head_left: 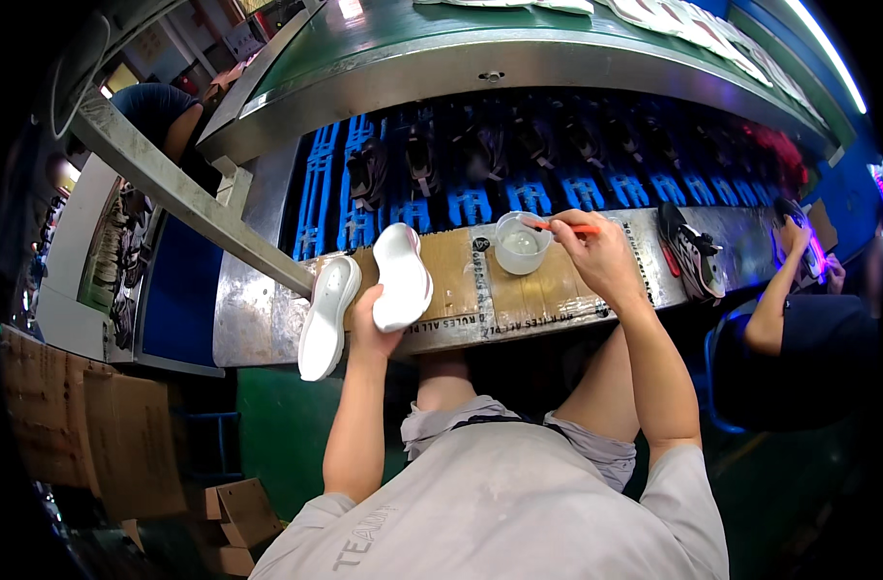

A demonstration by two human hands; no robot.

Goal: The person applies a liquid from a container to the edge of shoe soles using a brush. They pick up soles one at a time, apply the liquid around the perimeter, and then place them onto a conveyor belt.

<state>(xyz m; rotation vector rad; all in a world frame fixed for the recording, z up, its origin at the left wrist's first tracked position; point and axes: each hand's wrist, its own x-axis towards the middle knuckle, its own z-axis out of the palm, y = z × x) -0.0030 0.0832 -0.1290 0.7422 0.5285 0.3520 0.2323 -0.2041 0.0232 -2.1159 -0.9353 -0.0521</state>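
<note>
We grip a white sole in our left hand while our right hand pinches an orange brush dipped into the cup at its nine o'clock (coating apparently not begun), another sole waiting at eight o'clock.

Bench: narrow metal ledge along a conveyor, its middle covered by taped brown cardboard | On cardboard: clear plastic cup of pale liquid | At left: white shoe sole lying lengthwise, overhanging the near edge | At right: finished sneaker resting on bare metal
</note>
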